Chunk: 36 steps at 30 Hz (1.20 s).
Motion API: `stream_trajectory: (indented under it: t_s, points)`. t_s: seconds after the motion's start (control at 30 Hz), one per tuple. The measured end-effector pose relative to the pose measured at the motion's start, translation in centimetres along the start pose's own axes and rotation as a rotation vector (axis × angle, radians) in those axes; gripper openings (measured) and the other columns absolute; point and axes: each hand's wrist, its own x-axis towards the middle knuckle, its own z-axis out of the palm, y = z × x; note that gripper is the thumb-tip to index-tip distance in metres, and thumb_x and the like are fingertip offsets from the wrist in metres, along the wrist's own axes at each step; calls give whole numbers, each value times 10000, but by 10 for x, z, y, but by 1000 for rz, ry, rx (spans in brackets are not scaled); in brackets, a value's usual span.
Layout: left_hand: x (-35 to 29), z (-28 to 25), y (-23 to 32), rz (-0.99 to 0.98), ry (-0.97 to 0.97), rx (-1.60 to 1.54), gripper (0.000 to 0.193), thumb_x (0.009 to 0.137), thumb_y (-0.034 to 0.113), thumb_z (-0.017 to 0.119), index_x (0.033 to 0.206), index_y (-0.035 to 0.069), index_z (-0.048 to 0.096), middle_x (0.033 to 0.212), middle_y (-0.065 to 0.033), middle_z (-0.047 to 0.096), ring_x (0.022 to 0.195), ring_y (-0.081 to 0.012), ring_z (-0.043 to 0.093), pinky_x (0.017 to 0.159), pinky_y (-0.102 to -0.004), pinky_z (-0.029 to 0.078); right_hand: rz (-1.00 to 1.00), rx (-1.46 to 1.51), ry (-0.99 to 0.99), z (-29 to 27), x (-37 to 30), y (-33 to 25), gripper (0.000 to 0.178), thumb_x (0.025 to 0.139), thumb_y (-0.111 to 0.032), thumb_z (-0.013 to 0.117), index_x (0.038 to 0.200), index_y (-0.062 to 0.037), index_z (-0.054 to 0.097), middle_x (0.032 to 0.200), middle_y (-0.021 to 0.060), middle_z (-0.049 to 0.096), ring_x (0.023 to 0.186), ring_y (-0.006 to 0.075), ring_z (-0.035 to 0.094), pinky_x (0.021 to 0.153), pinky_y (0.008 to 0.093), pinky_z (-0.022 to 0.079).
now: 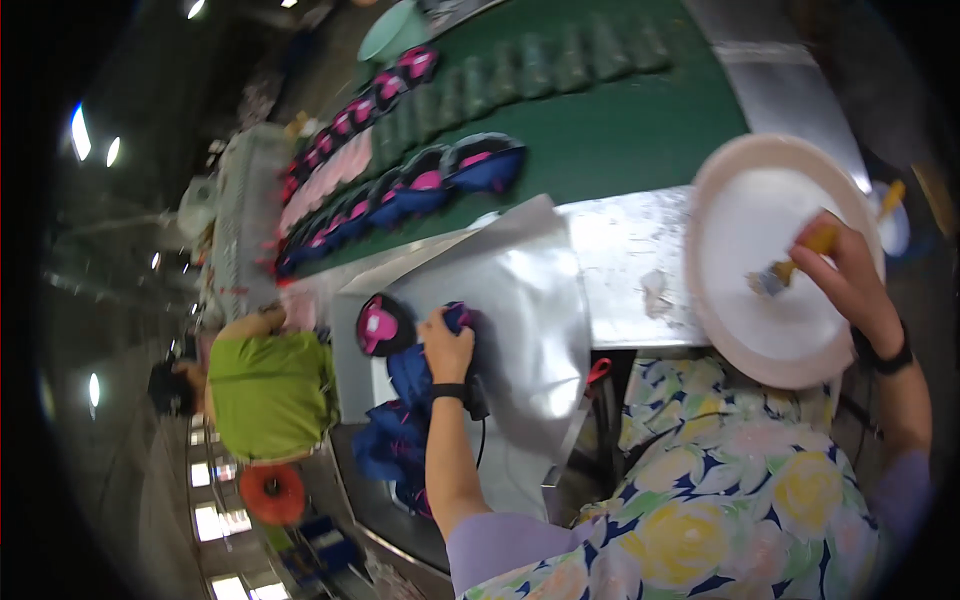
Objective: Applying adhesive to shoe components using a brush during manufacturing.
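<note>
My left hand (447, 347) is closed on a dark blue and pink piece (458, 317), mostly covered by my fingers, over a shiny metal tray. A rounded black piece with a pink middle (379, 325) lies just left of it. Below, beside my forearm, is a loose pile of dark blue pieces (392, 440) with pink edging. On the right, my right hand (848, 280) grips a brush (774, 279) by its yellow handle. Its bristles point down into a wide white basin (708, 255) with a pale pinkish rim, at or just above the bottom.
Rows of dark blue, pink and dark greenish pieces lie on a green belt (620, 125) beyond the metal worktop (625, 255). A person in a green top (270, 395) sits at the left. A pale green bowl (392, 32) stands far back; a red-orange round stool (272, 493) is lower left.
</note>
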Motion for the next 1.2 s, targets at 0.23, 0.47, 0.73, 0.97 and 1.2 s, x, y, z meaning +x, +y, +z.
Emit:
stream_trajectory:
  t_s: [0.23,0.47,0.73,0.97,1.2]
  points:
    - [-7,-33,73,-174,168,-1545,517,951,234,600,1401,72,404,1313,-129,542,1118,-239,609,975,-374,516,-85,25,15,2,-9,-15,140,916,-137,694,917,-17,622,755,70,640,676,139,597,655,278,473]
    - [-91,-10,92,-325,-633,-581,401,981,365,590,1154,4,594,992,-97,691,874,-229,713,609,-387,551,27,13,44,-12,-26,-2,140,917,-112,689,913,-7,596,791,47,639,710,105,603,663,247,483]
    - [-24,-37,132,987,-98,264,564,736,-21,655,1251,206,677,1494,-122,468,1330,-332,477,1047,-476,407,-89,77,-55,24,-2,0,198,906,-164,705,899,-7,585,749,141,642,675,231,641,637,342,493]
    - [27,-50,135,504,-428,-272,464,760,-46,579,1206,70,635,1248,-138,660,1122,-319,647,980,-370,520,-294,-241,-223,18,-4,17,211,899,-203,690,922,-24,580,828,181,645,811,360,655,730,438,501]
    - [55,-79,173,631,-506,-915,496,1031,291,500,1408,-23,429,1172,-169,687,1061,-322,682,1003,-420,531,-288,-337,101,-38,8,14,202,914,-180,704,976,-17,604,893,123,663,834,285,647,782,363,500]
